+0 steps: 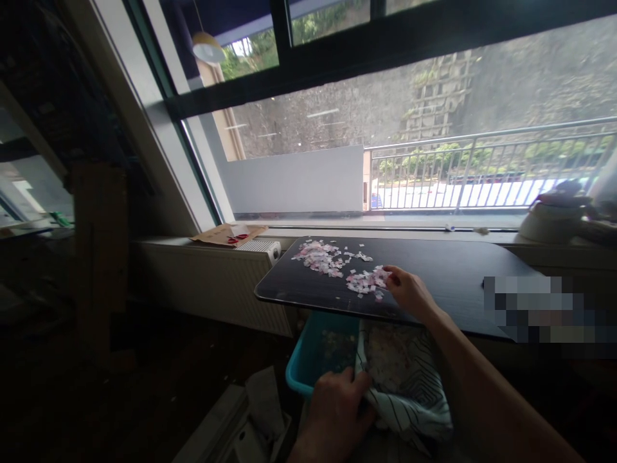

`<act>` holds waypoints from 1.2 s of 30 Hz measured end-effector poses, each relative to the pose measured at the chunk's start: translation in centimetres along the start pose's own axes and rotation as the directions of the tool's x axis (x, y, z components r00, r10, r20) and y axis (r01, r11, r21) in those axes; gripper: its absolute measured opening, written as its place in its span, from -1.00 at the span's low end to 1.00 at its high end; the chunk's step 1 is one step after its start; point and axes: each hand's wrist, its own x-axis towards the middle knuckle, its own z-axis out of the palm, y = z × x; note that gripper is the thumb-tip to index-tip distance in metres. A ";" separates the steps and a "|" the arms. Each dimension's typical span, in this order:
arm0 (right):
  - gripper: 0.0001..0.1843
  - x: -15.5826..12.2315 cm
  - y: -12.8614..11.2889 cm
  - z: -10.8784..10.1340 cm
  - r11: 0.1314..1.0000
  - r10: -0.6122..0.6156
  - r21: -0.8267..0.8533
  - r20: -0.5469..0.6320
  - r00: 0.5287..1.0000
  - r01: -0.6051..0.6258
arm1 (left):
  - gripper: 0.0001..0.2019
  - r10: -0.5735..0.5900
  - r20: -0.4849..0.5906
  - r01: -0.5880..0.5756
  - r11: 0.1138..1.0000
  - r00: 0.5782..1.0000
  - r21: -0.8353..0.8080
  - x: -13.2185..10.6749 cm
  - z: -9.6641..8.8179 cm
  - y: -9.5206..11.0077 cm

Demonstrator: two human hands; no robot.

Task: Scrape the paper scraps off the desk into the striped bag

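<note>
Several small pink and white paper scraps lie in two loose heaps on a dark table top. My right hand rests on the table beside the nearer heap, its fingers curled against the scraps. Below the table's front edge, my left hand is closed on the edge of a white cloth with dark stripes, held out like a pouch with scraps lying in it. A turquoise plastic bin sits under the table just behind the cloth.
A white radiator runs under the window sill at left, with a cardboard piece and red scissors on top. A pale pot stands on the sill at right. Papers lie on the dark floor at bottom centre.
</note>
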 end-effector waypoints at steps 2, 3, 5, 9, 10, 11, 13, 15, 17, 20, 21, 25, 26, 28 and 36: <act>-0.58 -0.4 0.4 -0.3 1.000 -0.011 -0.001 0.039 0.999 0.011 | -0.84 0.005 -0.001 -0.005 1.000 1.000 0.000 0.0 -0.1 0.0; -0.58 -0.6 0.6 -0.5 1.000 -0.004 -0.008 0.045 0.999 0.005 | -0.84 0.005 0.001 -0.005 1.000 1.000 0.000 0.0 -0.1 0.1; -0.58 -0.8 0.6 -0.7 1.000 0.018 -0.023 0.029 0.999 -0.018 | -0.84 0.004 0.008 -0.004 1.000 1.000 -0.001 0.0 -0.3 0.1; -0.56 -0.6 -0.1 -0.5 0.999 -0.032 0.018 0.024 0.999 0.031 | -0.82 0.005 0.032 -0.005 1.000 0.999 -0.008 0.0 -0.5 0.1; -0.57 -0.5 -0.3 -0.4 0.999 -0.045 0.018 0.034 0.998 0.045 | -0.82 0.003 0.037 -0.003 1.000 0.999 -0.010 0.0 -0.5 0.1; -0.57 -0.5 -0.4 -0.4 0.999 -0.047 0.003 0.043 0.998 0.047 | -0.82 0.001 0.040 0.000 1.000 0.999 -0.011 0.0 -0.5 0.1; -0.58 -0.5 -0.5 -0.4 0.998 -0.017 -0.054 0.046 0.999 0.020 | -0.82 -0.002 0.040 0.003 1.000 0.999 -0.011 0.0 -0.5 0.1; -0.58 -0.6 -0.3 -0.6 0.995 0.028 -0.093 0.034 0.999 -0.024 | -0.82 -0.002 0.031 0.003 1.000 1.000 -0.011 0.0 -0.4 0.1; -0.58 -0.7 0.0 -0.7 0.996 0.048 -0.071 0.021 0.999 -0.046 | -0.83 0.001 0.020 -0.001 1.000 1.000 -0.012 -0.1 -0.3 0.1; -0.56 -0.4 0.0 -0.4 1.000 0.017 0.026 0.038 0.999 -0.018 | -0.84 0.005 0.009 -0.005 1.000 1.000 -0.010 -0.1 -0.3 0.1; -0.56 -0.3 -0.1 -0.2 0.999 0.001 0.049 0.053 0.999 -0.004 | -0.84 0.005 0.005 -0.005 1.000 1.000 -0.010 -0.1 -0.3 0.1; -0.57 0.0 -0.1 -0.1 1.000 0.029 -0.009 0.072 0.997 -0.028 | -0.84 0.006 0.000 -0.006 1.000 1.000 -0.016 -0.1 -0.3 0.1; -0.57 0.0 0.1 -0.2 0.998 0.052 -0.040 0.065 0.997 -0.049 | -0.84 0.009 0.000 -0.009 1.000 1.000 -0.016 -0.1 -0.3 0.1; -0.56 -0.1 0.3 -0.5 0.994 0.085 -0.077 0.042 0.996 -0.081 | -0.83 0.011 -0.002 -0.011 1.000 1.000 -0.013 -0.2 -0.3 0.1; -0.58 0.0 0.4 0.0 0.998 0.010 0.061 0.077 0.997 -0.015 | -0.85 0.010 -0.013 -0.011 1.000 1.000 -0.015 -0.1 -0.1 0.0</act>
